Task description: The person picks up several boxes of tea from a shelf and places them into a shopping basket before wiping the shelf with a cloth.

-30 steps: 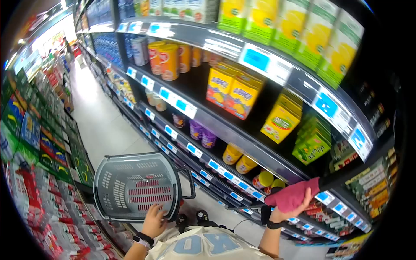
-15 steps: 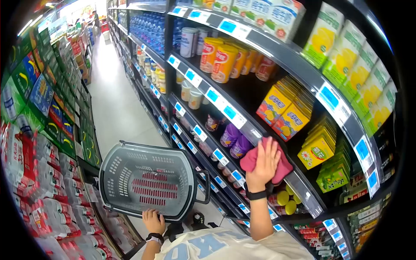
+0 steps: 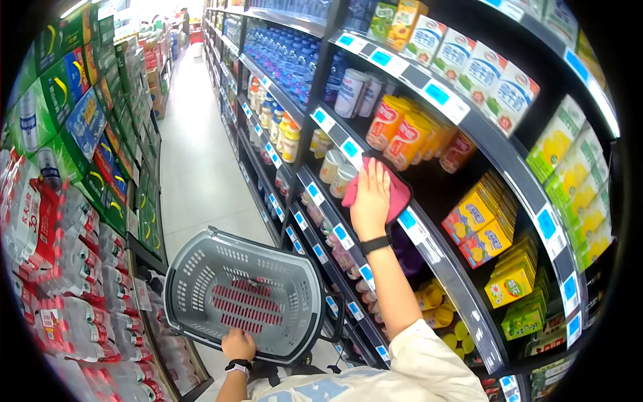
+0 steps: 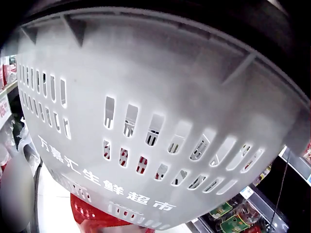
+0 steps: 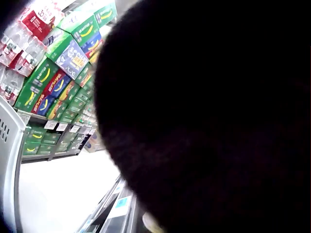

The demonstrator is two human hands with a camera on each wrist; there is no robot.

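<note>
In the head view, my right hand [image 3: 370,204] presses a dark red cloth [image 3: 396,194] against the front edge of a shelf [image 3: 439,258], its fingers straight and lying over the cloth. The cloth covers part of the price-tag strip, beside orange cans [image 3: 408,137]. Down at the left, my left hand [image 3: 238,345] grips the near rim of a grey shopping basket [image 3: 194,268], fingers curled over the edge. The basket's slotted outer wall [image 4: 87,111] fills the left wrist view. Something dark blocks most of the right wrist view, so the right hand is hidden there.
Yellow drink boxes [image 3: 472,214] and milk cartons [image 3: 455,53] stand on the shelves at right. Shrink-wrapped bottles [image 3: 74,261] and green cases [image 3: 67,141] are stacked along the left. A pale floor aisle [image 3: 187,134] runs between them.
My right hand has brought the cloth from the lower right up and leftward along the shelf edge. The left hand has moved onto the basket's rim and gripped it; the view has swung right.
</note>
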